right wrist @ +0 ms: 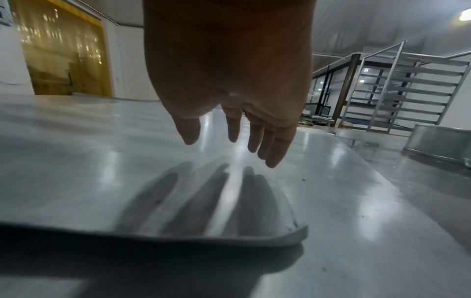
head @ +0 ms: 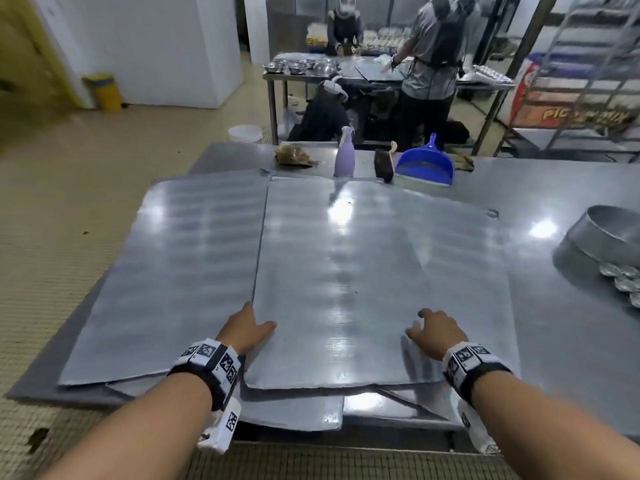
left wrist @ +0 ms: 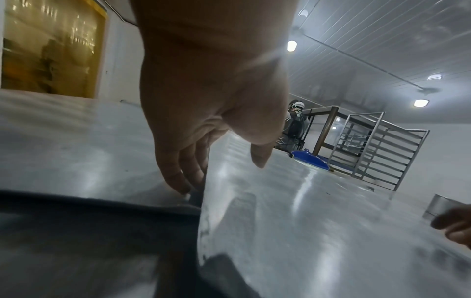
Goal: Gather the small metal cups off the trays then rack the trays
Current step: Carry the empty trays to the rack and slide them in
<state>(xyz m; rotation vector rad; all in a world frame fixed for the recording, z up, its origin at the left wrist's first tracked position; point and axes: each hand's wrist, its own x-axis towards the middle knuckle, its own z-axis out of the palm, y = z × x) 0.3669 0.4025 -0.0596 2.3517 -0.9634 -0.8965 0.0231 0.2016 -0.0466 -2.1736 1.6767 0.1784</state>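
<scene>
Flat metal trays lie overlapped on the steel table [head: 554,323]. The top tray [head: 363,271] sits in the middle, and another tray [head: 180,271] lies to its left. My left hand [head: 249,327] grips the top tray's left edge near the front. In the left wrist view its thumb [left wrist: 260,157] is over the sheet, its fingers [left wrist: 183,175] reach down beside the raised edge. My right hand [head: 434,329] hovers with relaxed fingers [right wrist: 254,137] just above the tray's near right part, casting a shadow. Small metal cups [head: 623,282] lie at the far right.
A round metal pan [head: 602,237] stands by the cups. A purple bottle [head: 344,157], brush [head: 383,166], blue dustpan [head: 427,164] and brown rag [head: 294,155] line the table's far side. A tray rack [head: 588,64] stands back right. People work at a far table [head: 374,72].
</scene>
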